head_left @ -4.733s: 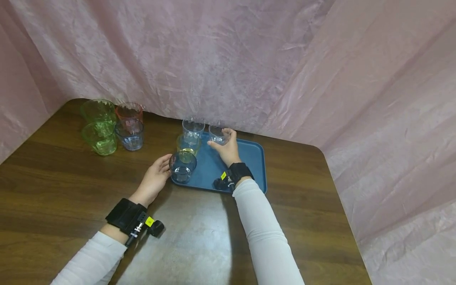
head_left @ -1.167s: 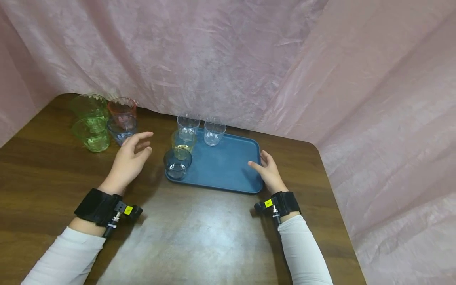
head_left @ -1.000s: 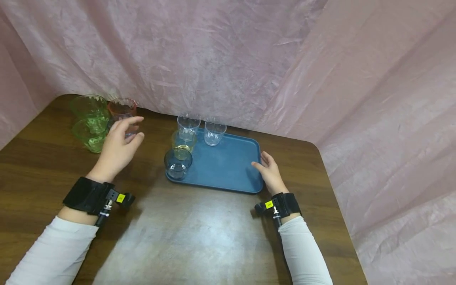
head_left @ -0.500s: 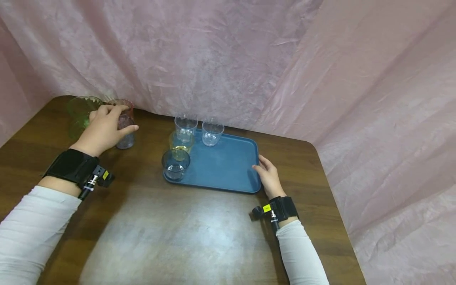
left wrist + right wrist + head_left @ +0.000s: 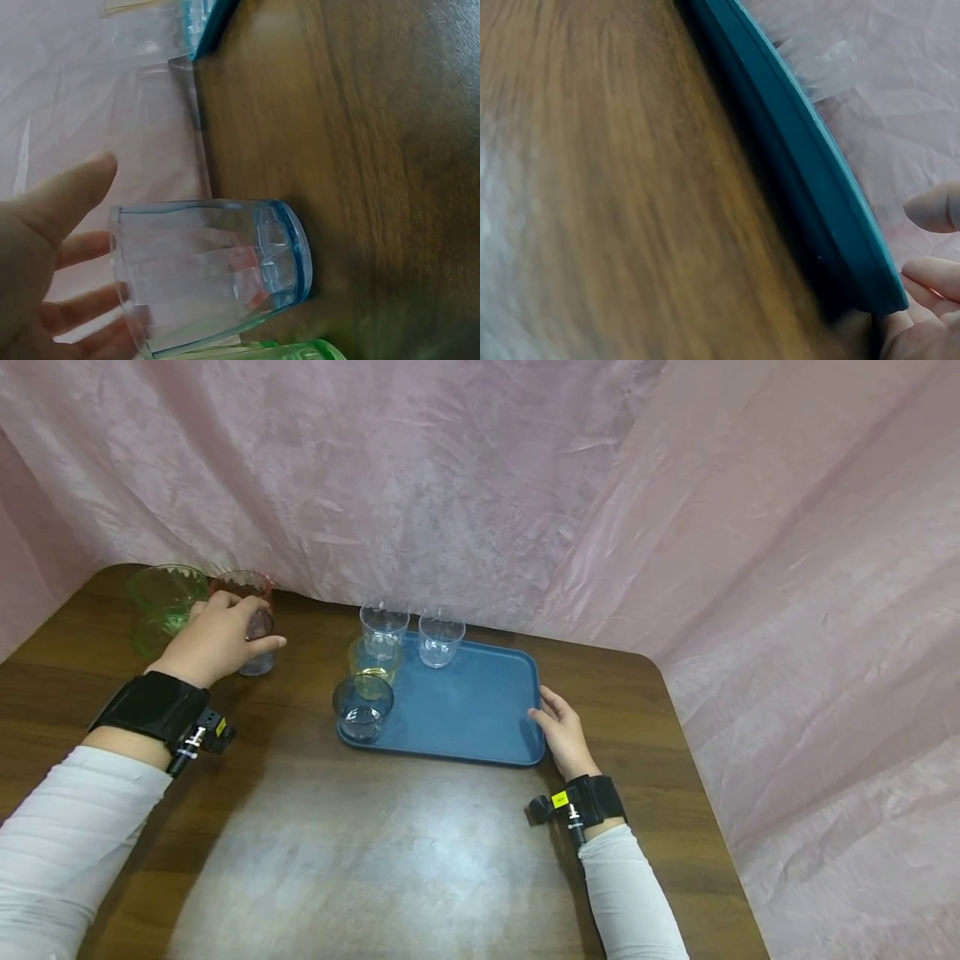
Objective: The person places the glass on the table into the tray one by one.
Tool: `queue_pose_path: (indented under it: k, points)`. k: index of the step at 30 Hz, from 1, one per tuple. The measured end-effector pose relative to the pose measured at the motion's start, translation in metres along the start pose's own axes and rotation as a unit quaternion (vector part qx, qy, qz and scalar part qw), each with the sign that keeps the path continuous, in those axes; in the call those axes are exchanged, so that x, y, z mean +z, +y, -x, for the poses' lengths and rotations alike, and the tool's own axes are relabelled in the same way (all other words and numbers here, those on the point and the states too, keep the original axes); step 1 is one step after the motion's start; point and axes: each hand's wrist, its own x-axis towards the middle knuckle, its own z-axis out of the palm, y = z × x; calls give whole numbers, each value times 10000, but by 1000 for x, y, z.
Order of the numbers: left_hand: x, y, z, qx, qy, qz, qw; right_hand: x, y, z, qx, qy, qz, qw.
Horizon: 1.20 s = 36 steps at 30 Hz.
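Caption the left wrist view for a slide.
Left hand spread at a blue cup on the table, a green cup beside it.

By the left hand [image 5: 213, 639]: a faintly blue-tinted tumbler [image 5: 210, 262], deeper blue at its base, 2 green tumblers [image 5: 167, 592] and 1 red-tinted tumbler [image 5: 253, 583]. Left of the right hand [image 5: 564, 731]: a plain blue tray [image 5: 472, 702], 2 colourless tumblers [image 5: 440, 643], 1 yellow tumbler [image 5: 377, 660], 1 smoky grey tumbler [image 5: 363, 706]. Beneath the 2 hands, a brown bench [image 5: 660, 843] streaked with darker wood grain; beyond them, a mottled pale-pink curtain [image 5: 465, 485].

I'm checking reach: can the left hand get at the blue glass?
Likely yes: the left hand is at the mouth of the blue glass, with nothing seen in the way.
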Motion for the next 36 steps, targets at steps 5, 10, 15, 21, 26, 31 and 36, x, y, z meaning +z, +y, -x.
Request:
queue_pose_path:
  k: [5,10,15,21,26,31,36]
  points:
    - [-2,-1,-1,59,109,-111,9999,1,1,1,-47,-41,-5,10000]
    - [-5,-3,-2,109,-111,-346,9993,1,0,1,-70,-57,-33,10000]
    - [-5,-4,-1,149,-139,-477,9987,2,1,0,-89,-110,-119,9998]
    - [-3,-7,1,56,-118,-470,9988,0,4,-2,-127,-161,-486,9986]
    - [-1,-9,3,12,-43,-418,9991,0,5,-2,-183,-107,-626,9978]
    - [1,-10,4,-11,10,-394,9992,1,4,-3,-212,-116,-801,9965]
    - [2,-7,5,-37,80,-363,9993,3,3,-3,-213,-61,-648,9977]
